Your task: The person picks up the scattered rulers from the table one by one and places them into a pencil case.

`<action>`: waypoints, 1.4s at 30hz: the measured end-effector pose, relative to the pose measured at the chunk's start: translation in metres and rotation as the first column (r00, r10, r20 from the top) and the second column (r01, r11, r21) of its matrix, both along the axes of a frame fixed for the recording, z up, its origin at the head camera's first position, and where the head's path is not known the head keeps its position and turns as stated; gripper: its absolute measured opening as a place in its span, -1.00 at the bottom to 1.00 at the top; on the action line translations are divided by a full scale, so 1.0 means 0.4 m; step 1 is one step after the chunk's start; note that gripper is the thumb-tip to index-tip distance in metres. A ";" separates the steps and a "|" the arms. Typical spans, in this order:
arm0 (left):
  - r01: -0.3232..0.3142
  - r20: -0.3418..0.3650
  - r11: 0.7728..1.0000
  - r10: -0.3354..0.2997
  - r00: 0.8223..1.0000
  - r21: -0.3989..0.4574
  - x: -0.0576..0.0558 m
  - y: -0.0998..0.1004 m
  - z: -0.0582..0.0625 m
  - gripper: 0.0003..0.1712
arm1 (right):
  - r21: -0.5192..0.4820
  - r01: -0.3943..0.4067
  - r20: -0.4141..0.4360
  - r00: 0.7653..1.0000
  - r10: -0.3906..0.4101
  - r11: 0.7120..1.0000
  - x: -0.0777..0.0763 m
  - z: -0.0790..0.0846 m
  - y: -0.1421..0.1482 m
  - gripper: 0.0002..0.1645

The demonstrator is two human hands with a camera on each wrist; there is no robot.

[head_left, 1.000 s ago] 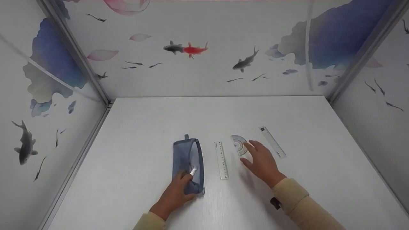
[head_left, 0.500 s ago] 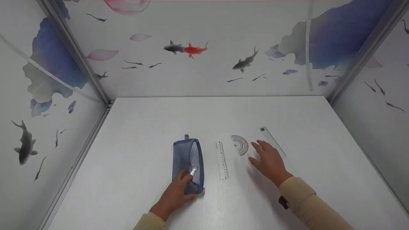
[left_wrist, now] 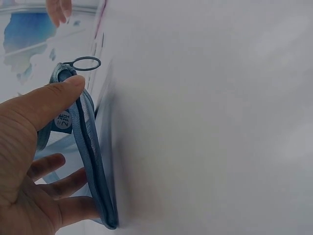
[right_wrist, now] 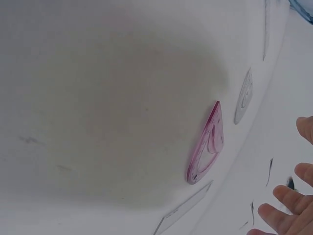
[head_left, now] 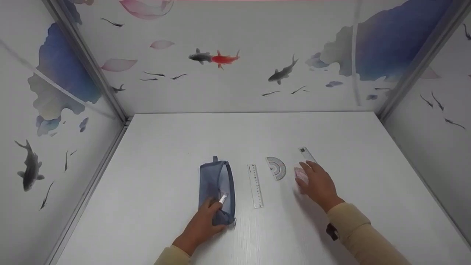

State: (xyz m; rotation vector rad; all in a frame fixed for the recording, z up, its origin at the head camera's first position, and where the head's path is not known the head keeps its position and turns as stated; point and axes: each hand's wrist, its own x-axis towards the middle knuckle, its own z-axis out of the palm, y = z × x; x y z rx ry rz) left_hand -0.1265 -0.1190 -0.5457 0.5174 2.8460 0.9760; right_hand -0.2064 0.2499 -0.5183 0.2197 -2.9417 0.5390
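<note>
A blue mesh pencil case point(head_left: 210, 178) lies with its zipped side gaping. My left hand point(head_left: 201, 224) grips its near end, thumb point(left_wrist: 61, 98) at the edge by the ring pull point(left_wrist: 86, 63). Beside those fingers shows a small shiny whitish piece point(head_left: 223, 197). My right hand point(head_left: 319, 184) hovers with loose fingers over a pink see-through set square point(right_wrist: 205, 149), partly covered in the head view. The right wrist view shows the set square on the table, apart from the fingers.
Between case and right hand lie a clear ruler point(head_left: 255, 186) and a clear protractor point(head_left: 282, 167). A second clear ruler point(head_left: 306, 152) is partly under the right hand. Printed walls surround the white table point(head_left: 165, 140) at back and sides.
My right hand has moved right, off the clear protractor and over the second ruler. The pink set square now shows beneath it, unseen before. My left hand and the case have stayed put.
</note>
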 end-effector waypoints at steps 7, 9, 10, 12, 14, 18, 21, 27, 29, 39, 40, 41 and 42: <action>-0.011 0.016 1.000 0.011 1.000 -0.006 0.002 0.002 0.004 -0.38 | -0.048 0.034 0.040 0.999 -0.032 0.998 -0.011 0.001 0.028 -0.30; -0.014 0.019 1.000 0.014 1.000 -0.006 0.002 0.002 0.005 -0.38 | -0.051 0.039 0.039 0.999 -0.037 0.998 -0.014 -0.002 0.037 -0.29; -0.016 0.021 1.000 0.016 1.000 -0.005 0.002 0.002 0.005 -0.38 | -0.052 0.041 0.038 0.999 -0.039 0.998 -0.015 -0.003 0.041 -0.29; -0.017 0.027 1.000 0.017 0.999 -0.004 0.002 0.003 0.005 -0.38 | -0.054 0.042 0.031 0.999 -0.041 0.998 -0.017 -0.006 0.049 -0.29; -0.017 0.033 1.000 0.017 0.999 0.002 0.002 0.002 0.004 -0.38 | -0.057 0.045 0.030 0.999 -0.044 0.997 -0.018 -0.008 0.056 -0.30; -0.014 0.042 1.000 0.013 0.999 0.018 -0.001 0.001 0.001 -0.39 | -0.070 0.051 0.042 0.998 -0.048 0.996 -0.019 -0.011 0.071 -0.31; -0.011 0.035 1.000 0.011 0.999 0.021 -0.002 0.001 -0.002 -0.39 | -0.073 0.048 0.040 0.998 -0.045 0.996 -0.020 -0.013 0.081 -0.30; -0.016 0.035 1.000 0.016 0.999 0.011 -0.002 0.001 0.000 -0.38 | -0.097 0.053 0.044 0.998 -0.048 0.994 -0.028 -0.015 0.097 -0.29; -0.020 0.040 1.000 0.019 0.999 0.002 -0.002 0.001 0.001 -0.37 | -0.110 0.062 0.054 0.997 -0.056 0.992 -0.031 -0.014 0.100 -0.29; -0.033 0.068 0.999 0.034 0.997 -0.008 -0.002 0.004 0.006 -0.36 | -0.098 0.112 0.096 0.990 -0.102 0.989 -0.045 -0.019 0.123 -0.30; -0.034 0.067 0.999 0.035 0.997 -0.009 -0.002 0.004 0.007 -0.37 | -0.103 0.114 0.102 0.989 -0.104 0.988 -0.046 -0.019 0.124 -0.30; -0.035 0.068 0.999 0.035 0.997 -0.008 -0.002 0.004 0.007 -0.37 | -0.107 0.118 0.110 0.988 -0.106 0.987 -0.047 -0.019 0.126 -0.30; -0.035 0.066 0.999 0.035 0.997 -0.007 -0.002 0.004 0.007 -0.37 | -0.113 0.122 0.117 0.987 -0.109 0.986 -0.048 -0.020 0.129 -0.30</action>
